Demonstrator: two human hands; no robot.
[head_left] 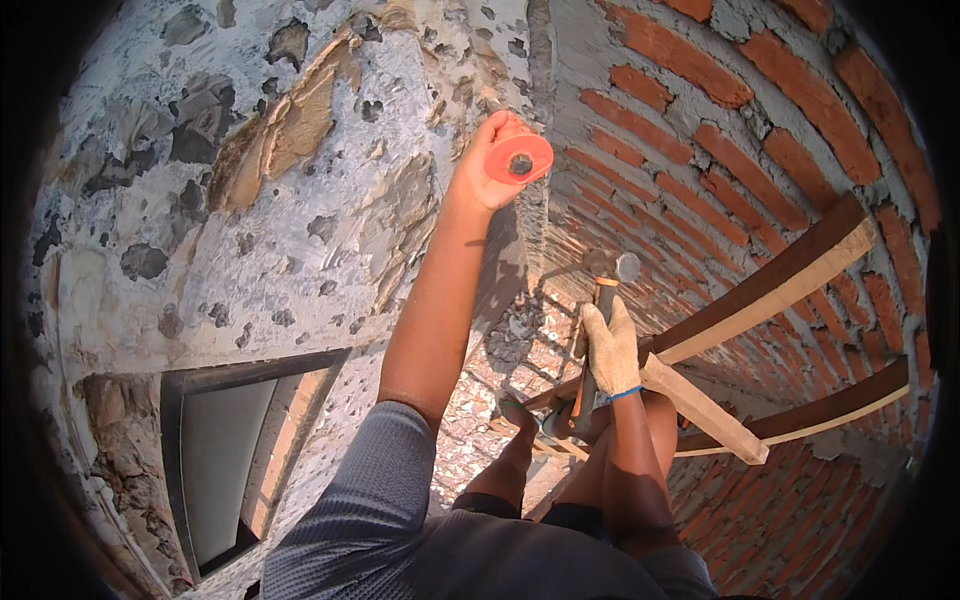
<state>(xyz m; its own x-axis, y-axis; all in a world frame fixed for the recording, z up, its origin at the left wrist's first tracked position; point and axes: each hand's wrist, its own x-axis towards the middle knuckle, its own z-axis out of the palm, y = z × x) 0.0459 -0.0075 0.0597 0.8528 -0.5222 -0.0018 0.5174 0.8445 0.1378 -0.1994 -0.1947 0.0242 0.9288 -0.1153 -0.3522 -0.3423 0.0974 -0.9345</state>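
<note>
My bare left hand [478,178] is raised at the corner of the walls. Its fingers are wrapped round a chisel with a round orange-red hand guard [538,152]; the dark struck end shows in the guard's middle. The chisel's tip is hidden behind my hand, so I cannot tell whether it touches the wall. Lower and to the right, my right hand [612,352] wears a pale work glove with a blue cuff. It grips a hammer [606,292] by the handle, with the metal head upward, apart from the chisel.
A chipped, pale plastered wall [300,245] rises at the left, with a dark-framed window [225,450] low in it. Bare brickwork [680,150] stands at the right. Wooden beams [770,285] and a short plank [705,408] lie beside my legs. Rubble [470,440] covers the ground far below.
</note>
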